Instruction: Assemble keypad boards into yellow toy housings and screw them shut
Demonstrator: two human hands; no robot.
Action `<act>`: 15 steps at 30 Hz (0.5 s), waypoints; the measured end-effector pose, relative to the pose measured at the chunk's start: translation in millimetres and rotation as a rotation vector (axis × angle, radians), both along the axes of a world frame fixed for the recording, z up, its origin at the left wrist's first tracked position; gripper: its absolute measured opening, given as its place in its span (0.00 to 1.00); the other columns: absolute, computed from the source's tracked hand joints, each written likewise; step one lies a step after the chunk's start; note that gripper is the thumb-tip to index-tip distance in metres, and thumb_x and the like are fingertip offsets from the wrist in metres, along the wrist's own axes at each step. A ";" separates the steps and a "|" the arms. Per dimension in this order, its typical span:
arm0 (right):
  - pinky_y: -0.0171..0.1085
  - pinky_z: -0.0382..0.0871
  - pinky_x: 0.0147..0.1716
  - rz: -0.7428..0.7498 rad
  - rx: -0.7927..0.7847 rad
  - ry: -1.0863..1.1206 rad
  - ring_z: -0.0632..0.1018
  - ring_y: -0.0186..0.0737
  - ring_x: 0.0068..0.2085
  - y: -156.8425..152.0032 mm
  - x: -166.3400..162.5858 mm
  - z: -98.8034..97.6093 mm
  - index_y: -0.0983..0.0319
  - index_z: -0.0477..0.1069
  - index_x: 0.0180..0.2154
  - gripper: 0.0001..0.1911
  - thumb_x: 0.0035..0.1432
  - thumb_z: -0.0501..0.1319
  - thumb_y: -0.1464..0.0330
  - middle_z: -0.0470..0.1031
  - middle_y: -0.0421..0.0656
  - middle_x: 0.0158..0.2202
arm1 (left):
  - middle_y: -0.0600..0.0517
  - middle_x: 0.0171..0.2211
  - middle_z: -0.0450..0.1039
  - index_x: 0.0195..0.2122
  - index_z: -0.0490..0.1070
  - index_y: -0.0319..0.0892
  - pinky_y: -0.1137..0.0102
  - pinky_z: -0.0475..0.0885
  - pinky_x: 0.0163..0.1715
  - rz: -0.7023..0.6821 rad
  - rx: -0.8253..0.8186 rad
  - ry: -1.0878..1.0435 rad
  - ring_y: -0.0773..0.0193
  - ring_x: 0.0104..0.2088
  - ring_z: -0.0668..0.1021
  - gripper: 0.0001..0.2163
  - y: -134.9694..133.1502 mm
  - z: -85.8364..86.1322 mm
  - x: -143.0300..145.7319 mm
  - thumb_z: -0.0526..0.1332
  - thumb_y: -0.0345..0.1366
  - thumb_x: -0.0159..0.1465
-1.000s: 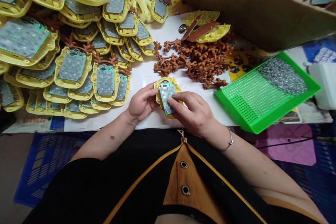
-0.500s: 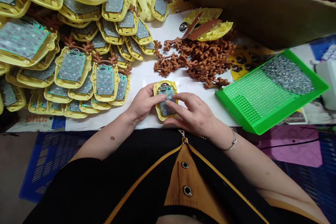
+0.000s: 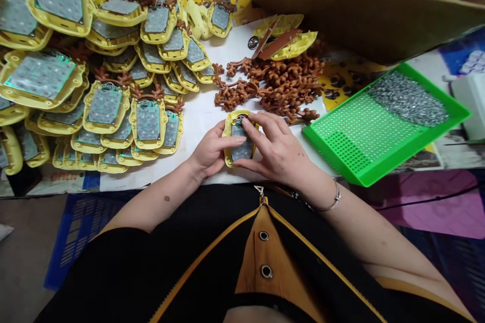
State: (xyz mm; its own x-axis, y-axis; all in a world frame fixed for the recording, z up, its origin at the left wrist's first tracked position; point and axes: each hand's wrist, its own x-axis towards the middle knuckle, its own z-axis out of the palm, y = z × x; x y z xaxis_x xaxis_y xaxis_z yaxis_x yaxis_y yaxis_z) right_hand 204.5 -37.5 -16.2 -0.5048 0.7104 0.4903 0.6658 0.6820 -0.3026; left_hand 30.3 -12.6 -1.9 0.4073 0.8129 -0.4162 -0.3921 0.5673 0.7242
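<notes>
At centre frame, the right hand (image 3: 278,154) has shifted up from the lower part of the circuit board (image 3: 241,142) to its top edge since half a second ago, fingertips now pressing near the head of the yellow shell (image 3: 228,133). The left hand (image 3: 209,154) still grips the shell's left rim, thumb laid across the board. The shell rests on the white table (image 3: 197,116), just below the pile of brown antler pieces (image 3: 276,83). Stacked finished shells (image 3: 106,106) fill the upper left; a green tray (image 3: 364,136) sits at right.
</notes>
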 end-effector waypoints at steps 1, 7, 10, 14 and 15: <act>0.64 0.68 0.56 -0.010 0.018 0.001 0.68 0.63 0.59 -0.7 2.1 -0.5 0.69 0.54 0.67 0.44 0.60 0.60 0.47 0.67 0.64 0.58 | 0.54 0.38 0.78 0.44 0.74 0.43 0.66 0.72 0.46 0.010 -0.003 0.006 0.63 0.39 0.79 0.24 -1.8 0.5 4.1 0.73 0.27 0.45; 0.61 0.70 0.52 -0.033 -0.098 0.079 0.72 0.59 0.54 -0.1 22.5 -10.8 0.66 0.65 0.61 0.37 0.62 0.57 0.46 0.71 0.61 0.54 | 0.54 0.35 0.77 0.43 0.72 0.40 0.69 0.72 0.40 -0.003 -0.004 0.073 0.65 0.35 0.78 0.23 -5.3 -5.9 24.1 0.74 0.28 0.46; 0.59 0.68 0.53 -0.023 -0.210 0.165 0.72 0.55 0.54 2.5 33.7 -18.8 0.59 0.70 0.58 0.25 0.66 0.55 0.53 0.73 0.55 0.55 | 0.53 0.33 0.77 0.42 0.73 0.38 0.69 0.72 0.36 -0.059 -0.032 0.073 0.65 0.31 0.77 0.22 -3.6 -9.0 27.8 0.75 0.29 0.45; 0.56 0.67 0.53 -0.041 -0.207 0.211 0.73 0.52 0.52 3.7 37.1 -26.8 0.59 0.72 0.57 0.24 0.66 0.57 0.54 0.74 0.53 0.54 | 0.52 0.32 0.77 0.41 0.73 0.37 0.69 0.72 0.35 -0.072 -0.056 0.088 0.65 0.30 0.77 0.21 -2.5 -10.3 28.2 0.74 0.28 0.45; 0.55 0.67 0.52 -0.047 -0.197 0.211 0.74 0.52 0.52 3.7 36.4 -27.7 0.59 0.72 0.56 0.24 0.66 0.57 0.54 0.74 0.54 0.53 | 0.52 0.32 0.77 0.41 0.73 0.37 0.69 0.72 0.34 -0.076 -0.058 0.088 0.65 0.30 0.77 0.21 -2.5 -10.3 27.8 0.74 0.28 0.46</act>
State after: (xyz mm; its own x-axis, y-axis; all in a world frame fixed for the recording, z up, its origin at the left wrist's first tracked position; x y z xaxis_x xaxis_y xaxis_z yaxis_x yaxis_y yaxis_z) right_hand 240.9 -33.9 -43.9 -0.3708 0.8225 0.4312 0.6031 0.5664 -0.5617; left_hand 58.1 -15.1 -12.2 0.4269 0.7543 -0.4988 -0.2825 0.6352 0.7188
